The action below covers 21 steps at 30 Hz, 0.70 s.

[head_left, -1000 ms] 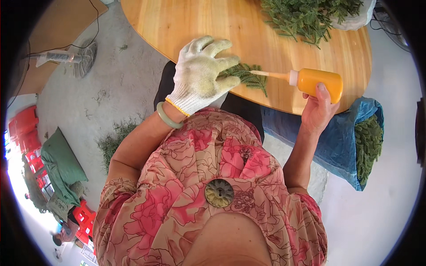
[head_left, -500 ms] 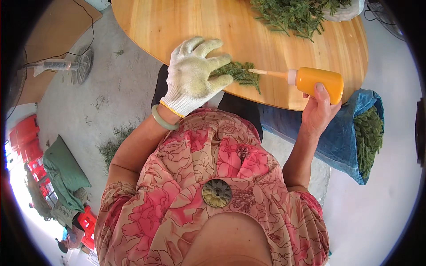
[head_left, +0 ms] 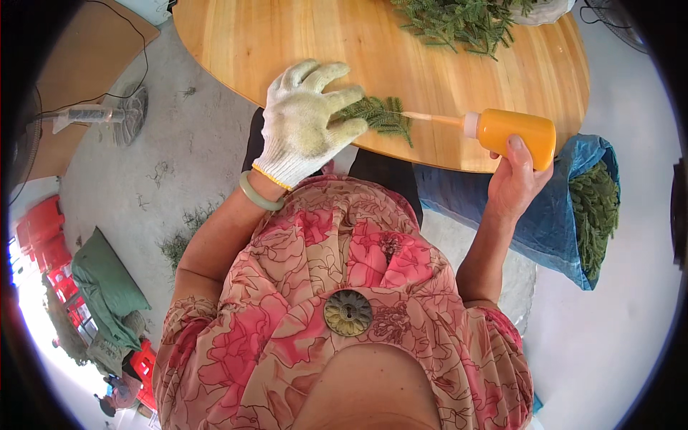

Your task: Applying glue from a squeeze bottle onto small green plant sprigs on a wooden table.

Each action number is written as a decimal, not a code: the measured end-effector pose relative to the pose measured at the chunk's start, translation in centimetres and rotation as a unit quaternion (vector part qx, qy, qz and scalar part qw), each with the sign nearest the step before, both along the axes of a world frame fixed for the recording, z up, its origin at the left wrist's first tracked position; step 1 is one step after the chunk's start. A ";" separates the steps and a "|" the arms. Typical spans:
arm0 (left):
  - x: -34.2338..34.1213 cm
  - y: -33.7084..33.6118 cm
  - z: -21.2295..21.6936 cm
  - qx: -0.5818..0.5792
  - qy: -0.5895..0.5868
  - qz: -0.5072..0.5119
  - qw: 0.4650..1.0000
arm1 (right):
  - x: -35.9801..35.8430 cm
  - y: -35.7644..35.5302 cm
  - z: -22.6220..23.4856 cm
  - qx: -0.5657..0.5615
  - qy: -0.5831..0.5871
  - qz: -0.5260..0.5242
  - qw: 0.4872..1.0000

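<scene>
The green sprig [head_left: 378, 115] lies flat on the wooden table [head_left: 287, 43], close to its near edge, and my left hand [head_left: 304, 125] in its pale knit glove rests on the sprig's left end with the fingers spread wide and flat, pressing rather than clasping. A pale green bangle [head_left: 259, 195] sits on that wrist, just off the table's near edge. To the right of the sprig, the thin nozzle of the orange squeeze bottle [head_left: 516, 134] points leftward and its tip reaches the sprig's right end. My right hand [head_left: 514, 183] is bare and wraps the bottle's body from below, thumb up on its side, at the table's near right edge. Farther back, along the far right edge of the table, a loose heap of green cuttings [head_left: 459, 21] is piled. Off the table's right edge, on the floor, a blue bag [head_left: 545, 215] holds more of the same greenery.
</scene>
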<state>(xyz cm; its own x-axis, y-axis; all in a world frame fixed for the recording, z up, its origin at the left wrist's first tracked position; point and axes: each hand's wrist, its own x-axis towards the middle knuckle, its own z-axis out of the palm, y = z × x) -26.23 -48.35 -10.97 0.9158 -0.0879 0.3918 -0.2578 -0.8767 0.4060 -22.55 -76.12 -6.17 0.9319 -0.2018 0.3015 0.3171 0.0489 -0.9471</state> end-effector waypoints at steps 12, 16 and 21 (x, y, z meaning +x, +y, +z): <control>0.1 -0.1 0.0 0.009 -0.013 -0.009 1.000 | -1.1 -1.2 0.2 0.003 -0.007 -0.027 1.000; 0.2 -0.1 -0.1 0.016 -0.012 -0.001 1.000 | -1.5 -1.7 0.3 0.003 -0.008 -0.031 0.999; 0.2 -0.1 -0.2 0.015 -0.024 0.001 1.000 | -2.2 -2.6 0.2 -0.008 -0.013 -0.015 1.000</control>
